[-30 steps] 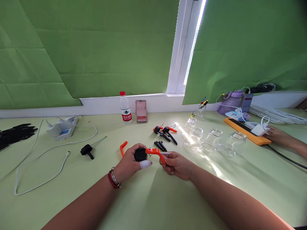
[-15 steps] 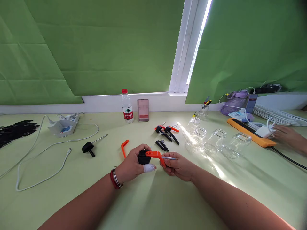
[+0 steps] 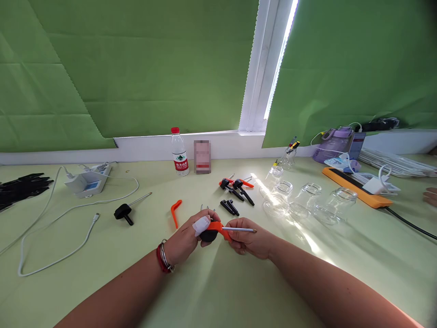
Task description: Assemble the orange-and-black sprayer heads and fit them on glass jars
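Observation:
My left hand (image 3: 187, 240), its thumb wrapped in white tape, is closed around a black round knob (image 3: 208, 236). Against the knob lies an orange bent handle (image 3: 215, 226), its far end pinched by the fingers of my right hand (image 3: 251, 238). A thin metal rod (image 3: 241, 229) points right across my right fingers; where it joins the other parts is hidden. Left of my hands lies another orange bent handle (image 3: 175, 212). Farther left is a black knob with a metal rod (image 3: 123, 212). Several small screws (image 3: 207, 208) show just behind my left hand.
Short black pieces (image 3: 229, 207) and black-and-orange assemblies (image 3: 239, 185) lie beyond my hands. Clear glass jars (image 3: 336, 207) stand at right, near an orange power strip (image 3: 357, 187). A water bottle (image 3: 180, 155), a white cable (image 3: 59, 269) and another person's fingers (image 3: 430, 196) are around.
My left thumb has moved up over the knob and orange handle, and the held parts have turned. The other person's hand has drawn back to the right edge.

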`<state>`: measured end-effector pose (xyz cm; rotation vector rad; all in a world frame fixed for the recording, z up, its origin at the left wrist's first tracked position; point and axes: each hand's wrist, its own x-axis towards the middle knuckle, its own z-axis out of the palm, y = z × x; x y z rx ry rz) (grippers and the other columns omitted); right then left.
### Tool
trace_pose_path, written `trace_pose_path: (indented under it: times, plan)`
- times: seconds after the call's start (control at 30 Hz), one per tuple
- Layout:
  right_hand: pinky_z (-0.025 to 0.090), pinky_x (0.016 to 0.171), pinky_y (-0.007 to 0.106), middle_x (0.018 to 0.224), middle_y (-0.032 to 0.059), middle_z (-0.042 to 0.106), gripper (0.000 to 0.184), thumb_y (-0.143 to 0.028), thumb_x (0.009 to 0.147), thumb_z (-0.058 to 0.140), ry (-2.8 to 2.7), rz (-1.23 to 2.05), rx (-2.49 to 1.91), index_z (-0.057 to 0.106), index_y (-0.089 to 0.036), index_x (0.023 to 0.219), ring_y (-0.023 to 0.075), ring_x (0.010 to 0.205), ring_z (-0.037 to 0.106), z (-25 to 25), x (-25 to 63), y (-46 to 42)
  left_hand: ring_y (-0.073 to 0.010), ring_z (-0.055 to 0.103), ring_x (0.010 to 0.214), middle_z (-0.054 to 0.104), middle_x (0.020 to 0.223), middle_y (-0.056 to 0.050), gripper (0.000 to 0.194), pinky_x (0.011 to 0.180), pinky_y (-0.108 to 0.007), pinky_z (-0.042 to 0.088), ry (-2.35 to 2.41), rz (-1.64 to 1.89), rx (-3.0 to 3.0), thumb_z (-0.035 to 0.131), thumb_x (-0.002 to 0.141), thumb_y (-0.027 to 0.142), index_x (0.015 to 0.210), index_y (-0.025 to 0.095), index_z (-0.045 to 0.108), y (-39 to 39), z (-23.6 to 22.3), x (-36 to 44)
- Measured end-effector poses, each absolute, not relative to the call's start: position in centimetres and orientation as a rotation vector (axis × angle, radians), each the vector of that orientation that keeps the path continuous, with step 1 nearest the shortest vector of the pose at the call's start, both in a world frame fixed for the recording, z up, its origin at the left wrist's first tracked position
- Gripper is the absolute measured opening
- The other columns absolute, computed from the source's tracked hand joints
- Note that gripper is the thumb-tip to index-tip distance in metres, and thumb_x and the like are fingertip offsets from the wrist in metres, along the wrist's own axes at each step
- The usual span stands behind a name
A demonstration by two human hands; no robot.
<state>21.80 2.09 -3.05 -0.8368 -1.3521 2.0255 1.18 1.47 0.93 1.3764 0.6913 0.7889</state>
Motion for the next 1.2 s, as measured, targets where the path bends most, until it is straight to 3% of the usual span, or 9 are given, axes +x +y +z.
trace_pose_path:
  times: [0.17, 0.27, 0.37, 0.43, 0.57, 0.77, 0.97, 1.2]
  plan:
    - [0.031, 0.044, 0.022, 0.05, -0.0052, 0.046, 0.033, -0.048, 0.079, 0.062, -1.444, 1.929, -0.888, 0.056, -0.015, 0.075, 0.0066, 0.041, 0.038, -3.2, 21.6, 2.2, -0.0106, 0.037, 0.055, 0.044, 0.069, 0.0, 0.026, 0.05, -0.024, 0.03, 0.734, 0.818, 1.299, 0.045, 0.085, 0.041, 0.088, 0.017, 0.054, 1.8, 0.8, 1.2]
    - [0.037, 0.048, 0.024, 0.055, -0.0032, 0.049, 0.033, -0.05, 0.083, 0.054, -1.555, 1.632, -1.038, 0.058, -0.017, 0.079, 0.0091, 0.046, 0.042, -3.5, 21.9, 2.7, -0.0098, 0.037, 0.052, 0.043, 0.063, 0.002, 0.025, 0.05, -0.024, 0.029, 0.78, 0.967, 1.218, 0.044, 0.086, 0.04, 0.086, 0.017, 0.053, 2.5, 0.6, 0.8]
    - [0.045, 0.062, 0.029, 0.08, 0.0042, 0.061, 0.023, -0.038, 0.088, 0.048, -1.785, 1.085, -1.135, 0.063, -0.02, 0.093, 0.0136, 0.062, 0.052, -3.6, 22.3, 3.3, -0.0095, 0.037, 0.049, 0.043, 0.059, 0.003, 0.025, 0.049, -0.024, 0.03, 0.809, 1.152, 1.124, 0.041, 0.088, 0.039, 0.082, 0.017, 0.052, 3.2, 0.6, 0.4]
    - [0.046, 0.075, 0.033, 0.105, 0.0077, 0.061, 0.023, -0.027, 0.089, 0.045, -1.963, 0.803, -1.132, 0.063, -0.022, 0.102, 0.018, 0.082, 0.057, -3.5, 22.4, 3.6, -0.0091, 0.039, 0.048, 0.044, 0.059, 0.003, 0.025, 0.048, -0.024, 0.031, 0.823, 1.226, 1.079, 0.041, 0.088, 0.036, 0.078, 0.017, 0.052, 3.4, 0.7, 0.4]
    - [0.044, 0.088, 0.037, 0.126, 0.0068, 0.055, 0.036, -0.015, 0.087, 0.041, -2.264, 0.595, -1.187, 0.058, -0.023, 0.118, 0.0228, 0.103, 0.057, -3.3, 21.7, 3.6, -0.0074, 0.039, 0.046, 0.043, 0.057, 0.004, 0.024, 0.047, -0.023, 0.032, 0.833, 1.312, 1.007, 0.042, 0.089, 0.035, 0.077, 0.016, 0.052, 3.5, 0.7, 0.6]
    - [0.043, 0.09, 0.038, 0.13, 0.0061, 0.054, 0.046, -0.009, 0.083, 0.042, -2.539, 0.299, -1.091, 0.053, -0.021, 0.126, 0.0241, 0.104, 0.054, -4.1, 20.4, 3.4, -0.0072, 0.038, 0.043, 0.039, 0.055, 0.006, 0.023, 0.046, -0.023, 0.033, 0.853, 1.359, 0.933, 0.043, 0.088, 0.034, 0.074, 0.017, 0.048, 3.6, 0.6, 0.9]
    - [0.044, 0.086, 0.034, 0.122, 0.007, 0.059, 0.046, -0.004, 0.08, 0.042, -2.613, 0.216, -1.038, 0.057, -0.021, 0.121, 0.0222, 0.096, 0.054, -4.2, 20.4, 3.2, -0.0066, 0.038, 0.044, 0.041, 0.057, 0.005, 0.023, 0.045, -0.022, 0.032, 0.891, 1.361, 0.928, 0.044, 0.087, 0.033, 0.073, 0.016, 0.049, 3.6, 0.8, 0.8]
    - [0.043, 0.091, 0.037, 0.136, 0.0064, 0.048, 0.057, -0.003, 0.074, 0.044, -2.71, 0.094, -0.983, 0.048, -0.017, 0.129, 0.0242, 0.107, 0.048, -3.6, 20.2, 2.6, -0.0072, 0.037, 0.044, 0.038, 0.055, 0.006, 0.024, 0.045, -0.023, 0.032, 0.881, 1.366, 0.93, 0.044, 0.088, 0.033, 0.072, 0.016, 0.049, 3.6, 0.7, 0.9]
